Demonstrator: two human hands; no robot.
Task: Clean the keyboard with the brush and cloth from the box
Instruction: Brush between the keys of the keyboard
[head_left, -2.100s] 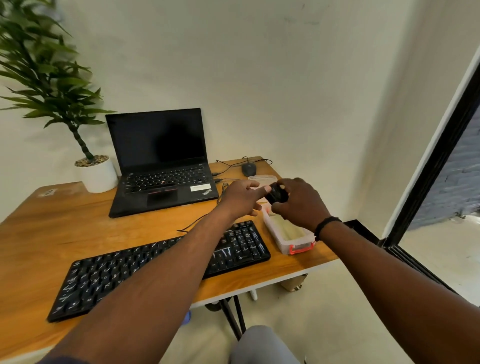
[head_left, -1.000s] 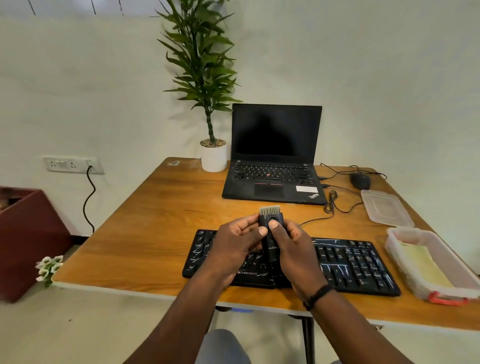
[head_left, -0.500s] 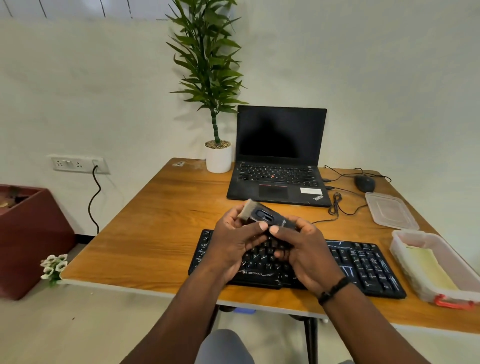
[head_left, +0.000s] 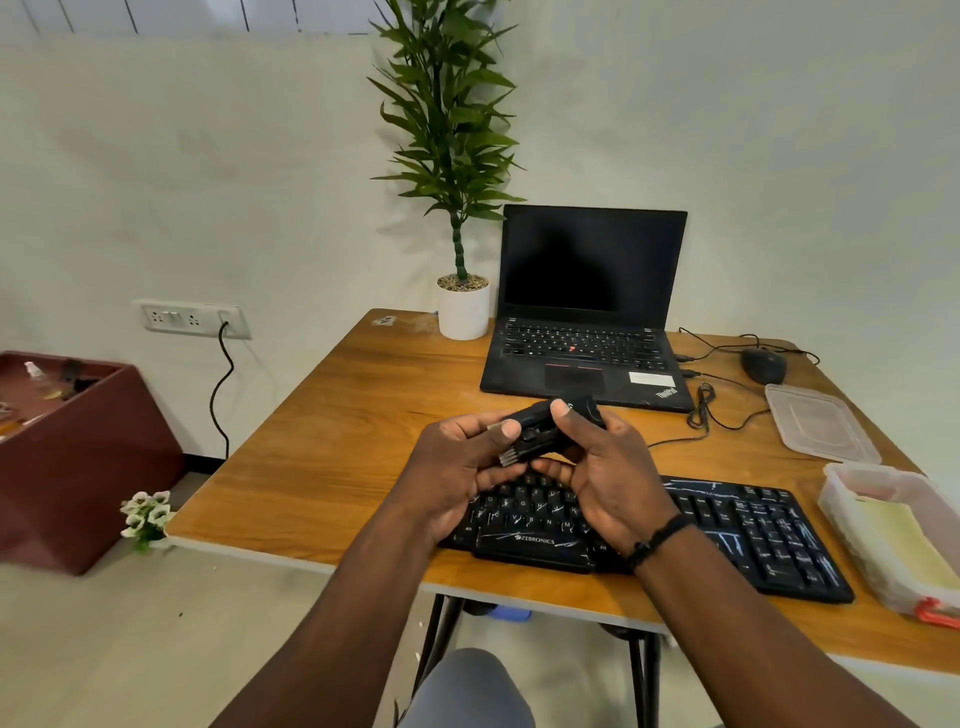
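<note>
Black cleaning brush (head_left: 545, 428) is held above the keyboard (head_left: 727, 525), left hand (head_left: 457, 467) and right hand (head_left: 602, 467) both curled round it, bristles lower left. Cloth sits in the box (head_left: 841, 499), right on the bench (head_left: 337, 441). Risk: a loose two-handed grip drops the brush onto the keys.

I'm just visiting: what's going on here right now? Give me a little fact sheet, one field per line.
Setting: wooden desk against a pale wall
Left hand: grips the bristle end of a black brush
Right hand: grips the brush's other end
Brush position: held above the black keyboard, not touching it
Box: open, at the desk's right edge, yellow cloth inside
Lid: lying behind the box
Also on desk: laptop, mouse, potted plant
</note>
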